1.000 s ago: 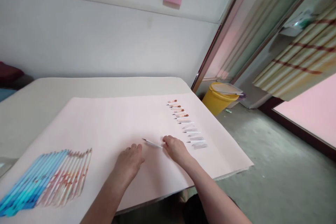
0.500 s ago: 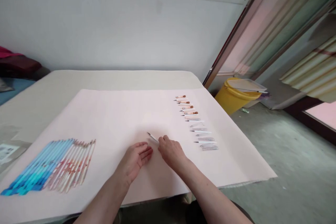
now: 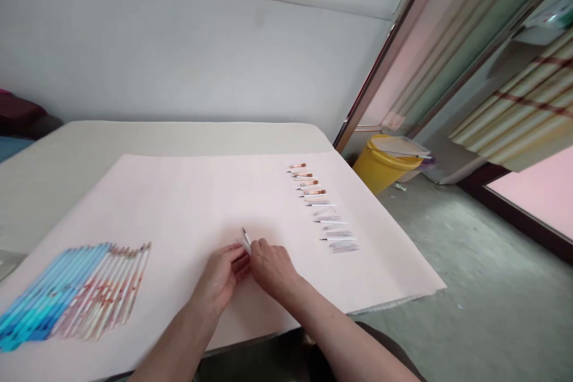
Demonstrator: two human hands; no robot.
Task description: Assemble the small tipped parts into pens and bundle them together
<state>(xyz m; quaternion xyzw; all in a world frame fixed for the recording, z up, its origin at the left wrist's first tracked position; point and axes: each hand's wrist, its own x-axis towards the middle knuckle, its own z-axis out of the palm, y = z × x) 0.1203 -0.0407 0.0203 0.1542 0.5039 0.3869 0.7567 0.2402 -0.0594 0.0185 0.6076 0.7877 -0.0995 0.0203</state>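
Note:
A slim white pen refill [image 3: 246, 239] with a dark tip stands tilted between my hands, its tip pointing away from me. My right hand [image 3: 274, 264] is closed on it, fingers pinched together. From the other side my left hand [image 3: 220, 277] meets it, thumb and curled fingers closed about its lower part. A pale, see-through bit shows beside the refill, too blurred to name. My fingers hide the refill's lower end. To the right, more white refills [image 3: 338, 239] lie in a column among clear plastic pieces [image 3: 344, 247] and small brown-topped pieces [image 3: 314, 192].
Blue pen barrels [image 3: 67, 286] and white-and-red pen barrels [image 3: 107, 292] lie in a row at the left. Pale paper [image 3: 192, 191] covers much of the table. Beyond its right edge stands a yellow bin [image 3: 380, 164]; a wall [image 3: 179, 59] rises behind.
My hands have come together. The refill has swung from slanting left to more upright, and my left hand has closed in on it. The view has turned slightly right.

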